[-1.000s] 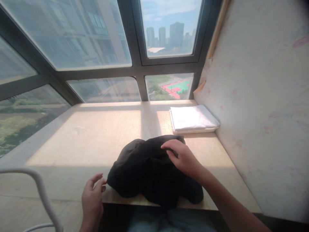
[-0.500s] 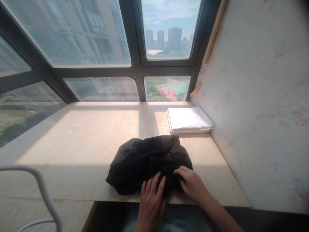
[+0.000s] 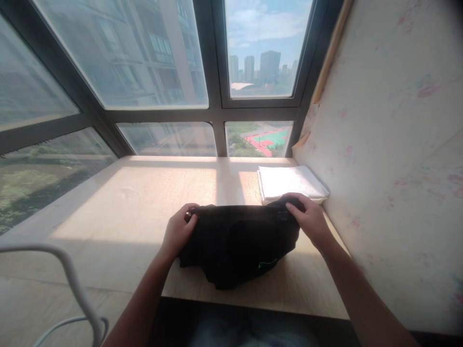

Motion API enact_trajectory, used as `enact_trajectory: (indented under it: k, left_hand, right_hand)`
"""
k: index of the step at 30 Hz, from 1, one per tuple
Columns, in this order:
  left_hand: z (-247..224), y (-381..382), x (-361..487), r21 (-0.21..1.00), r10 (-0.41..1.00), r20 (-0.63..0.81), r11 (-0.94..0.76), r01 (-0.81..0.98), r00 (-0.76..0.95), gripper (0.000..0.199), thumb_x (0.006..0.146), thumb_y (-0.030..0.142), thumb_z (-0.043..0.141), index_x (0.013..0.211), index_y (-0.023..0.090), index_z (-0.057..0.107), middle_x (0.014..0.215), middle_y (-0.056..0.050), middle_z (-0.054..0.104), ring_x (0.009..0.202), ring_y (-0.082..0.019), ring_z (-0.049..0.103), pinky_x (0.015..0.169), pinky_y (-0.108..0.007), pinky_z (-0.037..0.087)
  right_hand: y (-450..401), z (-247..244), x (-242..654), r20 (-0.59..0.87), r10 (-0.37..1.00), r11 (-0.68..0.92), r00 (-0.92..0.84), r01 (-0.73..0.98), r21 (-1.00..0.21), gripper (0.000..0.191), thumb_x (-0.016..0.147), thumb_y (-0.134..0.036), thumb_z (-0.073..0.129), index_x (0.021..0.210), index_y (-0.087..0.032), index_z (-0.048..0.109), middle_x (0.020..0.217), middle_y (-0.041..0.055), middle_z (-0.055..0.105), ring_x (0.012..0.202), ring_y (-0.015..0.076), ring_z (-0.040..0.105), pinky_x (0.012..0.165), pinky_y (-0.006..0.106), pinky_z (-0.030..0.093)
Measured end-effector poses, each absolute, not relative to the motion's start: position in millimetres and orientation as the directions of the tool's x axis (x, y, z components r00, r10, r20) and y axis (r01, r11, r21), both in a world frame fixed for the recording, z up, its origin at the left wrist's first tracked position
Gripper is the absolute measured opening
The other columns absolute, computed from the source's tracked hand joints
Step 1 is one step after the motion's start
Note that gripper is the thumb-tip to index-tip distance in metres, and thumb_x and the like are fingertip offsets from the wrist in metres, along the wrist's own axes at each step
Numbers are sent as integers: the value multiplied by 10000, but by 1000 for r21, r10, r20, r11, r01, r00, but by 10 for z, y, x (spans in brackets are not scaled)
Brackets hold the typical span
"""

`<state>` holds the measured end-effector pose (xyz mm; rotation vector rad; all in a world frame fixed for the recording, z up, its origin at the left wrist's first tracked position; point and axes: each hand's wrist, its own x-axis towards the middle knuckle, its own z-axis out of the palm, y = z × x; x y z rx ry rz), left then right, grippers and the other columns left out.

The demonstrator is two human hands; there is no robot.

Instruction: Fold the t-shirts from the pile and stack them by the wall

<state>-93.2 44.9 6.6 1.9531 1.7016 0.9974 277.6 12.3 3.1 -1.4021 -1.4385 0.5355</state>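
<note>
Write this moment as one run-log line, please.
left hand: grips black cloth at upper left | right hand: grips it at upper right | folded white cloth: on pale tabletop, beside wall

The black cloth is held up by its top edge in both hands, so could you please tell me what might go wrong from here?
The right hand and the black cloth appear close to the folded white cloth, so a sideways move might disturb its folds. The black cloth's lower edge hangs unevenly, so it could crease if laid down like this. It is also near the table's front edge and might slip over if both hands let go.
</note>
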Motion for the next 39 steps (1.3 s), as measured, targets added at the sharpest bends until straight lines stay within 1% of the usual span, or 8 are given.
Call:
enact_trajectory:
  k: [3,5,11,16,24,31,36,39]
  left_hand:
    - [-98,416,-784,418,906,415,-276,865,88,300,899,349,532,1119,193,663,1155,-112,682,1022,-286,641,839,-357,479]
    - [-198,214,-615,374,884,449,-317,872,128,281,947,339,498,1145,206,647,1124,-93,685,984,-249,649,825,-329,472]
    - [-466,-485,-117,224,876,77,-481,848,477,203,919,323,586,1063,240,702,862,-54,693,812,-239,650,722,-336,444]
    - [-514,-589,-77,138,893,-86,-428,893,441,91,882,258,614,865,218,694,882,-74,678,863,-283,646,755,-393,460]
    - [-306,-556,-528,346,922,118,-386,855,369,139,941,333,533,852,228,558,921,-19,638,733,-168,641,637,-277,431]
    - [-339,-499,-618,473,945,177,-325,818,274,69,919,252,476,870,253,524,829,12,676,698,-164,677,622,-250,464]
    - [-388,-578,-608,566,925,260,-378,732,277,321,911,247,500,1216,290,590,1036,-33,743,918,-198,740,749,-277,569]
    - [-414,-604,-661,604,915,279,-402,688,290,453,890,213,518,1331,307,560,1064,-30,737,965,-189,731,795,-282,584]
  right_hand:
    - [169,-231,2635,420,907,298,19,675,-675,320,870,-269,540,1147,-172,670,1198,133,687,1157,294,620,1046,522,471]
    - [135,-393,2575,450,891,338,-55,743,-578,344,890,-243,517,1202,-170,643,1245,144,655,1197,291,590,1060,515,460]
    - [65,-615,2500,285,932,321,-223,872,-369,412,863,-266,620,1269,-199,622,1392,154,569,1276,313,526,1074,515,425]
    - [118,-684,2425,162,954,279,-252,944,-176,400,815,-197,646,1215,-198,652,1474,169,510,1330,342,477,1125,556,323]
    - [202,-484,2542,303,944,223,-131,929,-294,284,917,-103,438,876,-201,701,1041,87,715,984,249,634,912,389,471]
    - [159,-504,2415,173,920,392,-353,796,-461,337,865,-204,602,1199,-201,647,1264,92,658,1167,245,602,1011,380,472]
    - [217,-608,2353,45,964,262,-263,903,-341,231,821,-102,545,930,-191,728,1044,82,724,1029,249,660,916,368,502]
    - [219,-522,2383,206,968,221,-144,876,-429,260,862,-118,506,941,-209,736,999,63,747,988,239,681,884,366,523]
